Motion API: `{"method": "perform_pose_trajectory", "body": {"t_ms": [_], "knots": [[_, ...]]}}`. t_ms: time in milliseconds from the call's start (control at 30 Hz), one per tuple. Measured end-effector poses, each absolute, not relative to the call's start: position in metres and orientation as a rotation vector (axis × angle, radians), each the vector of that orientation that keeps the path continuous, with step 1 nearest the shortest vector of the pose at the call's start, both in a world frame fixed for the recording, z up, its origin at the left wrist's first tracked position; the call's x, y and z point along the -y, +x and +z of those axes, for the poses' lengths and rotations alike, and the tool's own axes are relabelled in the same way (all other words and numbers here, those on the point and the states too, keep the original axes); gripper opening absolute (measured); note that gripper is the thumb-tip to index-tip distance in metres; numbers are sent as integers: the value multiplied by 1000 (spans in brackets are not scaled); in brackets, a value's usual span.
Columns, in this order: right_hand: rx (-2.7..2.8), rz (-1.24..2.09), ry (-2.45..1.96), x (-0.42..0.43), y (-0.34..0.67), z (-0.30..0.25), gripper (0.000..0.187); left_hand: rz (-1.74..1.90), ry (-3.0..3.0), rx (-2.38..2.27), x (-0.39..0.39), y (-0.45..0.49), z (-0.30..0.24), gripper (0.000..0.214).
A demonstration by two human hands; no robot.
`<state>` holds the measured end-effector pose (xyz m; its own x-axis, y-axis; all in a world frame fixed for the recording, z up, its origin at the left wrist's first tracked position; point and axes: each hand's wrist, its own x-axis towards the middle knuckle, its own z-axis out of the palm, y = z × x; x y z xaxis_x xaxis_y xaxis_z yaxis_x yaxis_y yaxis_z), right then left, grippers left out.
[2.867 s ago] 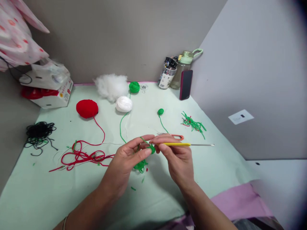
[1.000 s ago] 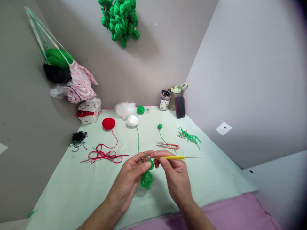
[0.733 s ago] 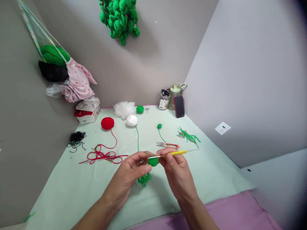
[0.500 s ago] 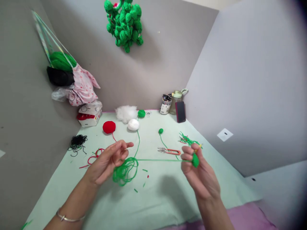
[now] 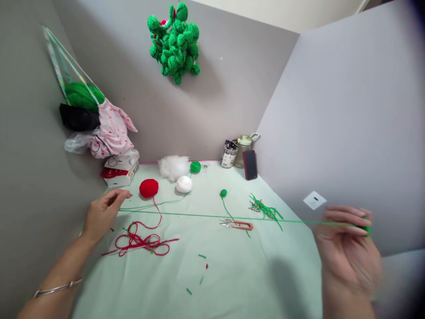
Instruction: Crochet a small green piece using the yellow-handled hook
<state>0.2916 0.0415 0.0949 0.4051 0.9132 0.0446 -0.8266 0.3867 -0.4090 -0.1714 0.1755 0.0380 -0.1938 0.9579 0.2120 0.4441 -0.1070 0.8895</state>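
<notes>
Both spread wide — left hand [image 5: 102, 213], right hand [image 5: 349, 250] hold green yarn [image 5: 199, 215] taut.

The thin taut yarn strand [image 5: 199, 215] was bright green, the smooth tablecloth [image 5: 249, 274] pale mint. The hanging cloth bag [image 5: 111, 128] was pink with red spots.

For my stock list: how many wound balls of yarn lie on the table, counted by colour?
Red round ball of yarn: 1
White round ball of yarn: 1
Green round balls of yarn: 2, the larger green ball at the back and the smaller green ball nearer
Total: 4
</notes>
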Motion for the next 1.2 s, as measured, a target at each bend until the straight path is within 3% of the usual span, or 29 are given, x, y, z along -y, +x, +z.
{"method": "perform_pose_trajectory", "body": {"t_ms": [100, 233, 400, 533, 633, 767, 833, 900, 1000, 1200], "knots": [[304, 1139, -378, -53, 284, 88, 25, 1272, 1531, -1627, -178, -163, 47, 23], [477, 1325, -733, -76, 218, 71, 25, 1299, 1473, -1370, -161, -100, 54, 26], [671, 1543, -724, -94, 151, 68, 24, 1097, 1282, -951, -133, -17, 52, 62], [722, 1374, -739, -99, 149, 68, 20, 905, 768, -508, -134, -19, 72, 66], [760, 1244, -836, -98, 151, 60, 23, 1221, 459, -495, -140, -36, 95, 49], [762, 1144, -881, -95, 147, 52, 24, 1486, 857, -576, -139, -38, 96, 72], [770, 1094, -888, -93, 146, 52, 22, 1434, 1336, -732, -134, -33, 83, 75], [812, 1030, -895, -91, 147, 51, 21, 1289, 1628, -893, -127, -25, 67, 53], [947, 911, -915, -85, 151, 46, 16, 1092, 1424, -970, -115, -13, 50, 26], [1159, 674, -954, -76, 155, 33, 14, 955, 723, -809, -98, 6, 47, 49]]}}
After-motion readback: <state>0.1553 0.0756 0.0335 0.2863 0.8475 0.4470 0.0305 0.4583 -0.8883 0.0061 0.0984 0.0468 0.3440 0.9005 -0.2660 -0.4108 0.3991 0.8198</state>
